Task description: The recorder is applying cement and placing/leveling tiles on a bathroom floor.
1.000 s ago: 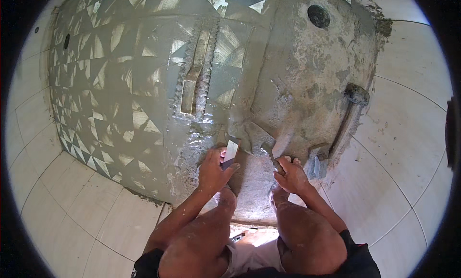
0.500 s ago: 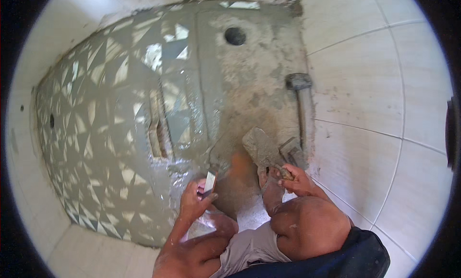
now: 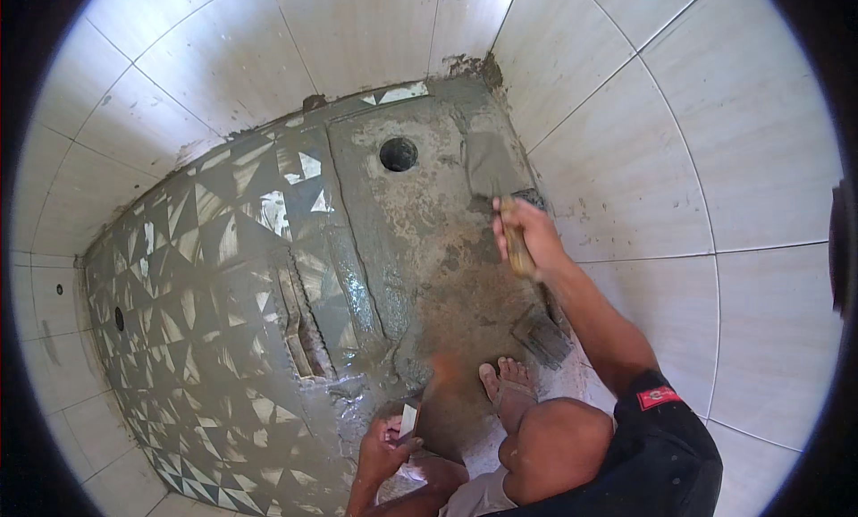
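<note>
1. Where a moment ago my right hand (image 3: 527,235) sat low and close to my knee, it now reaches far forward along the wall, curled tight around the wooden handle of a trowel (image 3: 494,173).
2. The trowel's blade lies flat on the wet grey mortar bed (image 3: 429,240), just beyond my right fingers and close beside the round drain hole (image 3: 399,154); earlier the blade was near my feet, so the smoothing has moved toward the far corner.
3. My left hand (image 3: 382,447) stays low, next to my knee, pinching a small pale flat piece (image 3: 408,420) between thumb and fingers; what the piece is made of I cannot tell.
4. A second, notched tool (image 3: 543,336) lies on the mortar below my right forearm, touched by neither hand.
5. My bare foot (image 3: 509,390) rests on the mortar between the two hands.
6. To the left of both hands the patterned triangle tiles (image 3: 206,285) are already laid, with a long slot drain (image 3: 302,320) in them; the grey bed under my right hand is not yet covered.
7. I judge the near mortar is spread and the strip by the wall is now being levelled.
</note>
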`<act>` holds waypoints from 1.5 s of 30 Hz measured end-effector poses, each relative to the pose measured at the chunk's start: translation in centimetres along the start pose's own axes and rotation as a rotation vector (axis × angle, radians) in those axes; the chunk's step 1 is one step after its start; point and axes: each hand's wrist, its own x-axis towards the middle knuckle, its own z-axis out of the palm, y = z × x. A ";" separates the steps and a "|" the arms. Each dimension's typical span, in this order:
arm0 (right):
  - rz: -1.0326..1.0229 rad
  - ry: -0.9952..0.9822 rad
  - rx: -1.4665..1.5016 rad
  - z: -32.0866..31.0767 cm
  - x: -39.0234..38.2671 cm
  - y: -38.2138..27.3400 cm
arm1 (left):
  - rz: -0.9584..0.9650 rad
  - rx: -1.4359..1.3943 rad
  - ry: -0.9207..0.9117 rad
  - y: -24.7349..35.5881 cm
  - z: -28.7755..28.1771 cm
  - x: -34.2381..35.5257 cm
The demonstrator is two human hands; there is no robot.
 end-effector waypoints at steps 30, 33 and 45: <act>-0.260 0.450 -1.617 -0.8 17.3 -4.9 | -0.028 0.113 0.147 -2.4 1.1 -0.9; -0.258 0.459 -1.633 -1.0 17.8 -4.8 | -0.068 0.073 0.128 -1.9 1.0 -1.2; -0.079 0.148 -0.065 0.9 16.6 -2.6 | -0.048 0.170 0.122 -2.7 0.9 -1.3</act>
